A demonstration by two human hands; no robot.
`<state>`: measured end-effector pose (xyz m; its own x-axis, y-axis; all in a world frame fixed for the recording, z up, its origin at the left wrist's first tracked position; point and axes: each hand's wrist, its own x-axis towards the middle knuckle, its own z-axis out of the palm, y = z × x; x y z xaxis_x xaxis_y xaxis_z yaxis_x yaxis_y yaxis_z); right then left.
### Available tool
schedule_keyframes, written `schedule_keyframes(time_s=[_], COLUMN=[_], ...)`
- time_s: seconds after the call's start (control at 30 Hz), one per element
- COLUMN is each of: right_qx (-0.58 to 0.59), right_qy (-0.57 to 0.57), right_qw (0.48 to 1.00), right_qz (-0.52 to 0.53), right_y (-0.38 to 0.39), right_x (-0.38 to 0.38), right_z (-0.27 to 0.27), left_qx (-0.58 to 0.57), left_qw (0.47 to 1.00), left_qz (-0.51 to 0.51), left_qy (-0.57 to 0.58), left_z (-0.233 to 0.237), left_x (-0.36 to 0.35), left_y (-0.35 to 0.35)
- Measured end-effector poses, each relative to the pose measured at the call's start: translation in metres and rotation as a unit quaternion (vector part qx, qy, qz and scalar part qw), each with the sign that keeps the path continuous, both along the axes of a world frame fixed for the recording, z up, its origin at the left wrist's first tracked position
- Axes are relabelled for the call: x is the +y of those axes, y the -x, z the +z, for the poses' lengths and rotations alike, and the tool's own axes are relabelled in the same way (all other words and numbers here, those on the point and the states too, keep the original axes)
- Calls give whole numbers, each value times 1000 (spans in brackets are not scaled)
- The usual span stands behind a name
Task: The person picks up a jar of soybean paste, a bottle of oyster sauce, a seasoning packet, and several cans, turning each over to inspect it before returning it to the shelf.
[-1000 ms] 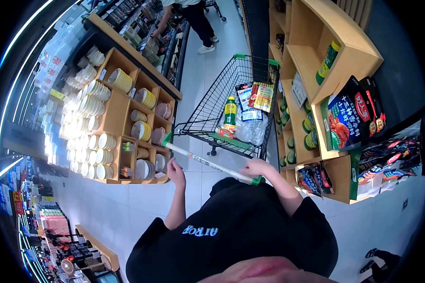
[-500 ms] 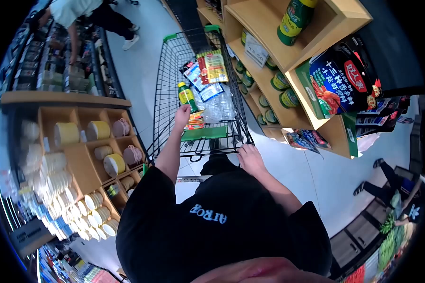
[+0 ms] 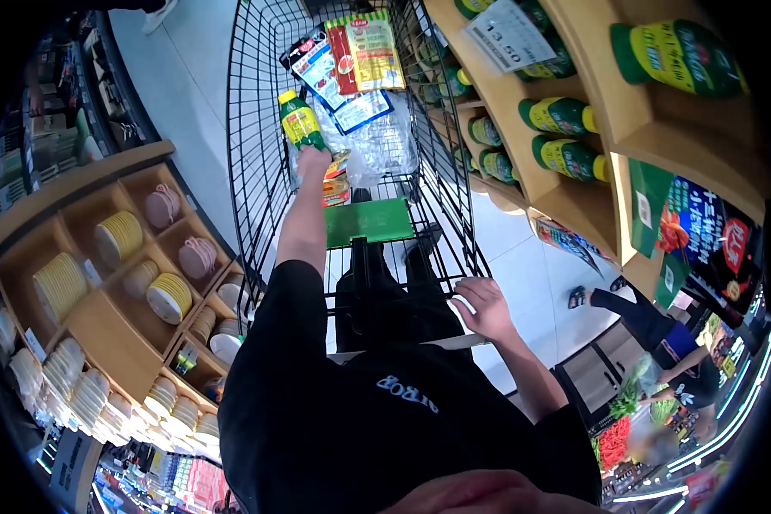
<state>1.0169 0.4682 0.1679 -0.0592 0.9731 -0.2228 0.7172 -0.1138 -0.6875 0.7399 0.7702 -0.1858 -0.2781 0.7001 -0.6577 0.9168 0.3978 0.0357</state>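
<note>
Seemingly mid-placement, the left hand (image 3: 314, 161) reached deep into the shopping cart (image 3: 250, 171), its grip clamped round the lower end of the green bottle (image 3: 299, 122), which lay tilted in the basket beside the snack packets (image 3: 364, 51). Further right, the right hand (image 3: 486, 306) had its grip curled over the cart's rear edge. Next would likely come settling the bottle steadily before letting go.
</note>
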Motion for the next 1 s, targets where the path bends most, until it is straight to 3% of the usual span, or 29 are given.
schedule_keyframes(time_s=[0.13,0.27,0.37,0.5,0.73,0.83,0.87,0.93,0.97,1.0], right_qx=[23,-9,-18,-20,-14,-2,-4,-8,-10,-14], right_qy=[23,28,41,38,28,24,21,13,2,0], right_qw=[999,1000,999,999,1000,1000,1000,1000,1000,1000], right_qz=[-12,6,8,5,3,-8,-10,-14,-9,-9], right_y=[-2,-2,-1,-1,-2,-2,-1,0,-1,0], right_x=[-2,2,6,7,10,13,13,15,18,16], right_z=[-4,-5,-4,-3,-1,0,0,-1,1,2], left_qx=[-8,14,6,45,-20,-56,-98,-215,-274,-307], left_qw=[996,995,990,990,993,994,986,950,906,891], left_qz=[68,91,135,127,105,98,134,220,321,330], left_qy=[63,29,33,42,59,13,9,43,26,46], left_z=[-41,-84,-90,-71,-30,-29,-47,-34,-32,2], left_x=[10,11,19,27,37,40,43,55,59,64], left_y=[5,17,24,15,14,19,29,36,37,32])
